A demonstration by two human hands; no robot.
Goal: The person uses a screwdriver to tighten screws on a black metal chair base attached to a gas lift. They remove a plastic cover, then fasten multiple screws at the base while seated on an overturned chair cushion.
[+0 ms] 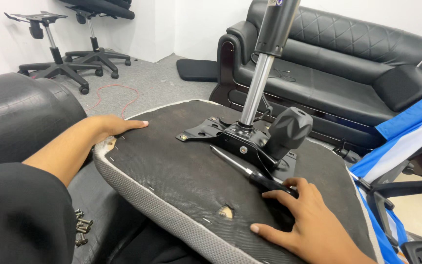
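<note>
Two hands on upturned chair seat (181, 171) across lap; left hand (116, 125) flat, fingers together, steadying rim; right hand (301, 215) spread over screwdriver (250, 172), not gripping; seat looks bulky, padded; mechanism (242, 139) heavy, rigid; best held by rim.

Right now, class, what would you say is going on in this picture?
A person has an upturned office chair seat lying across their lap. The left hand rests on the seat's far edge, steadying it. The right hand lies flat on the underside, fingers touching the black handle of a screwdriver lying there. The metal base plate with its column and knob sits on the seat. A few bolts lie beside the person's leg.
</note>
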